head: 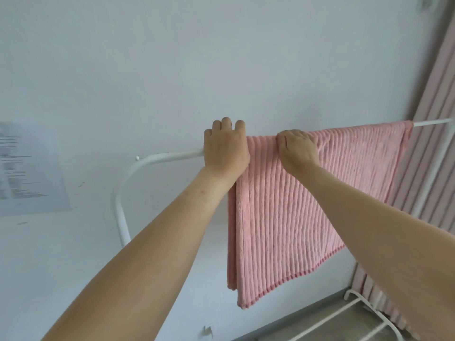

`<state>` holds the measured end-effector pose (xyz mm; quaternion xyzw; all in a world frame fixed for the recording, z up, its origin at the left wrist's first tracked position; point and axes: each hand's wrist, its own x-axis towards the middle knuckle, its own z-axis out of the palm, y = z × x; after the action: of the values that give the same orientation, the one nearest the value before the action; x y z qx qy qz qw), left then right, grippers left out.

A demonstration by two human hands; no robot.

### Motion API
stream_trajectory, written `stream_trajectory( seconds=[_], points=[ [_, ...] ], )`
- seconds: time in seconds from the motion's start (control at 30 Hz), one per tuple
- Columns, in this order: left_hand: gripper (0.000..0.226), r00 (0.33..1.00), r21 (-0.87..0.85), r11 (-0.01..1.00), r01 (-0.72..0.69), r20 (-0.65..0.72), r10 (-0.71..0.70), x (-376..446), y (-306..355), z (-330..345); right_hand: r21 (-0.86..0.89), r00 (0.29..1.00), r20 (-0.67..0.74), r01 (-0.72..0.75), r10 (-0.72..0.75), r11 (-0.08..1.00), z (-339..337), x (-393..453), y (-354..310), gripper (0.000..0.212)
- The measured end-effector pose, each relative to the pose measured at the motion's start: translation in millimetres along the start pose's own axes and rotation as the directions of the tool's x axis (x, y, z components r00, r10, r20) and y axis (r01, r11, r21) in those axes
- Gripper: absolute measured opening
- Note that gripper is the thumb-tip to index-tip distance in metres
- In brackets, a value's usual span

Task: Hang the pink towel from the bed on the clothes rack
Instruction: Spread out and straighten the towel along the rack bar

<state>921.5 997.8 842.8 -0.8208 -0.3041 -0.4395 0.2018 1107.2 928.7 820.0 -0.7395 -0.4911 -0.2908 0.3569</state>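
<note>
The pink ribbed towel [295, 212] hangs draped over the white top bar of the clothes rack [170, 156], spread from the middle of the bar to its right end. My left hand [225, 148] is curled over the bar at the towel's left edge, fingers wrapped behind it. Just to the right, my right hand [298, 150] pinches the towel's top fold on the bar. The towel's lower hem hangs free above the rack's foot.
A white wall stands right behind the rack, with a printed sheet of paper [27, 168] stuck on it at the left. Pink striped curtains [433, 119] hang at the right. The rack's white base [369, 313] rests on a grey floor at the lower right.
</note>
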Motion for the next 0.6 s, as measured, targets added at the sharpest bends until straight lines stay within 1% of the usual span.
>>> stream_trajectory(
  seconds=[0.03, 0.1, 0.17, 0.27, 0.37, 0.43, 0.47, 0.53, 0.6],
  points=[
    [0.032, 0.999, -0.01, 1.0, -0.013, -0.034, 0.013, 0, 9, 2, 0.037, 0.999, -0.039, -0.017, 0.018, 0.999, -1, -3, 2, 0.037],
    [0.036, 0.995, -0.042, 0.998, -0.051, -0.089, 0.047, 1, 27, 6, 0.091, 0.991, -0.127, -0.033, 0.045, 0.995, 0, -11, 11, 0.034],
    [0.032, 0.993, -0.066, 0.992, -0.106, -0.063, 0.101, 6, 52, 12, 0.087, 0.979, -0.172, -0.093, 0.107, 0.992, -5, -17, 32, 0.034],
    [0.023, 0.987, -0.113, 0.98, -0.161, 0.004, 0.163, 13, 97, 21, 0.041, 0.957, -0.175, -0.23, 0.233, 0.972, -21, -22, 78, 0.032],
    [0.015, 0.977, -0.202, 0.959, -0.199, 0.039, 0.211, 16, 157, 39, 0.041, 0.925, -0.124, -0.358, 0.36, 0.933, -41, -31, 141, 0.035],
    [0.019, 0.975, -0.279, 0.945, -0.169, 0.09, 0.201, 15, 195, 56, 0.031, 0.9, -0.089, -0.426, 0.427, 0.904, -52, -40, 181, 0.038],
    [0.02, 0.975, -0.316, 0.937, -0.148, 0.114, 0.193, 15, 228, 67, 0.021, 0.89, -0.076, -0.45, 0.451, 0.893, -63, -47, 213, 0.039],
    [0.022, 0.972, -0.378, 0.924, -0.058, 0.19, 0.139, 16, 256, 89, 0.012, 0.887, -0.055, -0.458, 0.458, 0.889, -71, -55, 246, 0.039],
    [0.024, 0.96, -0.41, 0.911, 0.044, 0.269, 0.074, 16, 302, 114, 0.013, 0.877, -0.029, -0.479, 0.479, 0.878, -88, -66, 293, 0.039]
  ],
)
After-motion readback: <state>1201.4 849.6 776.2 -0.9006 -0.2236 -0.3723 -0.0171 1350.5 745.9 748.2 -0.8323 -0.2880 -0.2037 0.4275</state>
